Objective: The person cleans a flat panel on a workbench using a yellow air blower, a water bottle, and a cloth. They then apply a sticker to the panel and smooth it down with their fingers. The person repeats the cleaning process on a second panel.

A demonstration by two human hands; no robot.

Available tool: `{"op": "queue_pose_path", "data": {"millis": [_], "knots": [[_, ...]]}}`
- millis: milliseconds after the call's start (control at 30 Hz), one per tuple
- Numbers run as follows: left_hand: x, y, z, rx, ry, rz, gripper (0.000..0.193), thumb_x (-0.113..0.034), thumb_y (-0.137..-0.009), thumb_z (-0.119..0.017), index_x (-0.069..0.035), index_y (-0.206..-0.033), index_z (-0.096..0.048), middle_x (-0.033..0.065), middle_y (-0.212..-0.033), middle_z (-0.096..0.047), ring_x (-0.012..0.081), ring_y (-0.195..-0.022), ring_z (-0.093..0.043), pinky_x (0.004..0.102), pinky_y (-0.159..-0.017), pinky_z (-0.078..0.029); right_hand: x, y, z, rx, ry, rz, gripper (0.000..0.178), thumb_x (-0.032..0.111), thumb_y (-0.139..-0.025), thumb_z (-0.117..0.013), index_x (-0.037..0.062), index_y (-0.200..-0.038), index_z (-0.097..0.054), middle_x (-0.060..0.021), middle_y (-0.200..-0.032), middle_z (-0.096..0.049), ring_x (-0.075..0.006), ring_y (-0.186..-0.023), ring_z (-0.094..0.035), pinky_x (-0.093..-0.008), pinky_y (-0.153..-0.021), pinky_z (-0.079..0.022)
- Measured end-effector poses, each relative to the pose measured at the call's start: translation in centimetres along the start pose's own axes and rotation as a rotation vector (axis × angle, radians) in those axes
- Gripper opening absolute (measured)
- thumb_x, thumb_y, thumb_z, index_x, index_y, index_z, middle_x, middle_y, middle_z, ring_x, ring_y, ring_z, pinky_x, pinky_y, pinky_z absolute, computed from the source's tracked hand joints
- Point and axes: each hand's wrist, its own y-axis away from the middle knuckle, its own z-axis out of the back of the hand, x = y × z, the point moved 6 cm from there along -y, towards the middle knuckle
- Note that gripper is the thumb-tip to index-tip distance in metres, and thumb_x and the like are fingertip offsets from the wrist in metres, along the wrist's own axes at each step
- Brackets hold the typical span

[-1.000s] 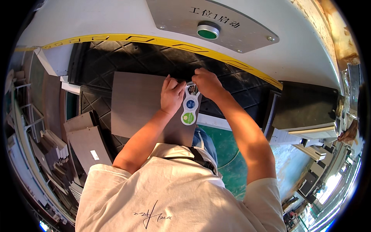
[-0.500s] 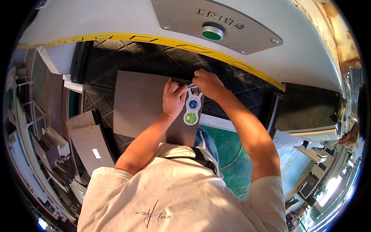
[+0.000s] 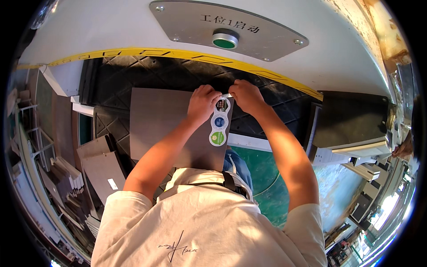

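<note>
A flat grey-brown panel [image 3: 164,127] lies in front of my body. A label of joined round parts [image 3: 219,122], white with blue and green, sits along its right edge. At the far right corner of the panel, a small pale strip [image 3: 226,95] stretches between my two hands. My left hand [image 3: 203,102] is over the panel, fingers curled, pinching the strip's left end. My right hand [image 3: 247,96] is just past the panel's edge with fingers closed on the other end. The strip's ends are hidden in the fingers.
Beyond the panel stands a white machine body [image 3: 111,26] with a yellow edge strip [image 3: 195,57] and a green push button [image 3: 225,41]. Black ribbed matting [image 3: 147,71] lies below. More panels [image 3: 102,171] lean at the left; a dark board [image 3: 351,120] is at the right.
My hands have drawn a little apart, and the pale strip now shows between them. My left fingers, stretched forward before, are curled. The whole view has shifted slightly.
</note>
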Motion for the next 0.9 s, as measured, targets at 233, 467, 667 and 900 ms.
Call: {"op": "queue_pose_path", "data": {"millis": [233,467,667,900], "knots": [[0.4,-0.8,-0.4,0.046,0.053,-0.01,0.006,-0.014,-0.089,-0.077,-0.01,-0.093,-0.077,0.0054,-0.087,-0.06,0.0277,-0.088,-0.064,0.0431,-0.076,-0.055,-0.2,0.4,-0.5,-0.036,-0.018,-0.081,0.006,0.012,-0.092,-0.066,0.0103,-0.09,-0.072,-0.0089,-0.098,-0.065,-0.0304,-0.105,-0.066,-0.0447,-0.087,-0.058],[0.9,-0.5,-0.4,0.046,0.08,-0.006,0.008,-0.013,-0.089,-0.078,-0.009,-0.095,-0.078,0.007,-0.086,-0.058,0.0278,-0.087,-0.063,0.0425,-0.074,-0.055,0.4,0.6,-0.9,-0.04,0.031,-0.066,0.005,0.009,-0.088,-0.067,0.0071,-0.089,-0.071,-0.0103,-0.099,-0.065,-0.0315,-0.106,-0.066,-0.0431,-0.089,-0.058],[0.9,0.3,-0.2,0.023,0.099,-0.021,0.009,-0.01,-0.088,-0.078,-0.008,-0.097,-0.078,0.0077,-0.087,-0.057,0.0288,-0.089,-0.063,0.0429,-0.074,-0.055,1.1,0.5,-0.8,-0.011,0.044,-0.041,0.007,0.005,-0.083,-0.067,0.0076,-0.088,-0.072,-0.0099,-0.1,-0.065,-0.0307,-0.109,-0.065,-0.0408,-0.092,-0.058],[0.8,1.1,0.4,-0.011,0.068,0.001,0.013,-0.008,-0.086,-0.078,-0.008,-0.099,-0.079,0.0094,-0.09,-0.058,0.0309,-0.093,-0.062,0.0435,-0.079,-0.056,1.7,0.2,-0.9,0.034,0.087,-0.02,0.01,0.004,-0.081,-0.068,0.0082,-0.089,-0.073,-0.009,-0.101,-0.065,-0.029,-0.109,-0.065,-0.0396,-0.091,-0.058]]}}
